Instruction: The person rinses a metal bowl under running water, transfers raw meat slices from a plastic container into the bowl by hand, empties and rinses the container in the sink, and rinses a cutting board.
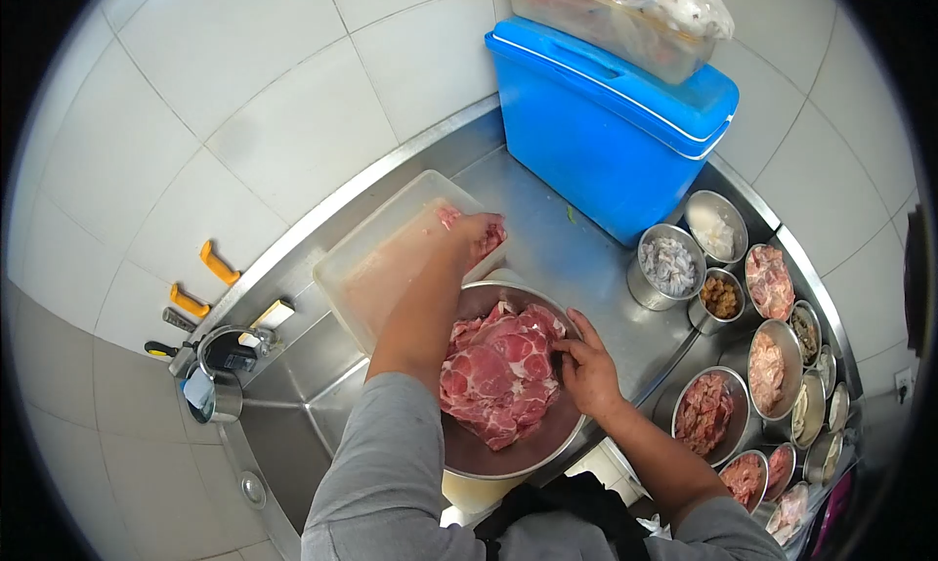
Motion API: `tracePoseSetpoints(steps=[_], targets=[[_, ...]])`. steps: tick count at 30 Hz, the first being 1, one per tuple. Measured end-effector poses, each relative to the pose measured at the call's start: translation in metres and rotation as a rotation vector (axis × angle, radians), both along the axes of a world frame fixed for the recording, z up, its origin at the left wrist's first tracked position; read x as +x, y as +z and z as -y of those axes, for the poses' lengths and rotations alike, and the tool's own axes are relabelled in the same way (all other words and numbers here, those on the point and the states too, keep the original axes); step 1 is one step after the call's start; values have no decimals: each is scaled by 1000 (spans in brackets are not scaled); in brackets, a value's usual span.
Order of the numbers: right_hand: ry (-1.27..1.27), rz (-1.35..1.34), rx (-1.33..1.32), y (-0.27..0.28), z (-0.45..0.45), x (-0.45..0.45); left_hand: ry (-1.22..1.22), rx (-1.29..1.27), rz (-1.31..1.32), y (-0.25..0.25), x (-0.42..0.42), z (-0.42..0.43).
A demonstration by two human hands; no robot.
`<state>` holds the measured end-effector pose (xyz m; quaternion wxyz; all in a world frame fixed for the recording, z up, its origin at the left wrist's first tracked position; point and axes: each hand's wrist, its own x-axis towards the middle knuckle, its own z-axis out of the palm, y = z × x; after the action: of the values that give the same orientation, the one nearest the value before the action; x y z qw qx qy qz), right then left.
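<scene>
A large metal bowl (570, 434) holds a heap of raw, marbled red meat slices (498, 375). My right hand (591, 370) is at the bowl's right rim, with some fingers inside near the meat and others along the rim. Up and to the left, a translucent plastic tub (366, 258) lies against the bowl, with a wet, pinkish bottom. My left hand (476, 231) reaches to the tub's far right end, its fingers closed around pieces of raw meat (494, 240). My forearm hides part of the tub and the bowl's left rim.
A blue cooler box (606, 121) stands at the back, with a plastic bin (625, 23) of bagged items on top. Several metal bowls of meat and other foods, including one of red meat (703, 414), crowd the right. A sink basin (303, 395) lies left; orange-handled tools (219, 263) stand by the wall.
</scene>
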<state>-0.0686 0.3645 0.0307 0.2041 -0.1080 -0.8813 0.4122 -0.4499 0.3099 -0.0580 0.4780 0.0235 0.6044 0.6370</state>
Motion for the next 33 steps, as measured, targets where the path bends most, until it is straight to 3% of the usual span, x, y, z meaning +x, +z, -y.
tracePoseSetpoints(steps=[3, 4, 6, 7, 11, 14, 16, 17, 19, 20, 23, 25, 26, 28, 30, 31, 33], targets=[[8, -16, -18, -3, 1, 0, 126, -143, -178, 15, -4, 29], [7, -35, -15, -5, 1, 0, -5, -387, -523, 15, -12, 48], [0, -63, -8, -5, -2, -1, -442, -830, -976, 16, -34, 85], [14, -23, -20, -3, -2, 0, -755, -1030, -1067, 21, -40, 100], [34, 11, -3, -3, -3, 0, -529, -1035, -1066, 6, -44, 128], [28, 21, -12, -6, -2, -1, -129, -737, -1375, -5, -26, 97], [16, 11, -8, -3, 1, -2, -302, -883, -1329, 3, -5, 68], [7, 8, -10, -2, 0, -2, -298, -872, -1332, 4, -8, 62], [6, 34, -40, -4, 0, 1, -722, -756, -1334, 2, -10, 63], [7, 47, -78, -5, 1, -1, -711, -766, -1319, 5, -20, 66], [8, 22, -17, -6, 0, -2, -908, -1052, -992, 13, -26, 89], [14, 23, -47, -2, 0, -2, -516, -719, -712, 32, 2, 97], [10, 28, -82, -1, 2, -1, -518, -724, -716, 25, 15, 100], [8, 34, -77, -3, 2, -2, -557, -545, -1728, -4, 34, 111], [14, 39, -67, -4, 2, -1, -627, -623, -1699, 1, 26, 116], [17, 37, -56, -4, 2, -1, -705, -776, -1375, 64, 46, 119], [27, 38, -42, -5, 0, 0, -755, -904, -1035, 78, 40, 133]])
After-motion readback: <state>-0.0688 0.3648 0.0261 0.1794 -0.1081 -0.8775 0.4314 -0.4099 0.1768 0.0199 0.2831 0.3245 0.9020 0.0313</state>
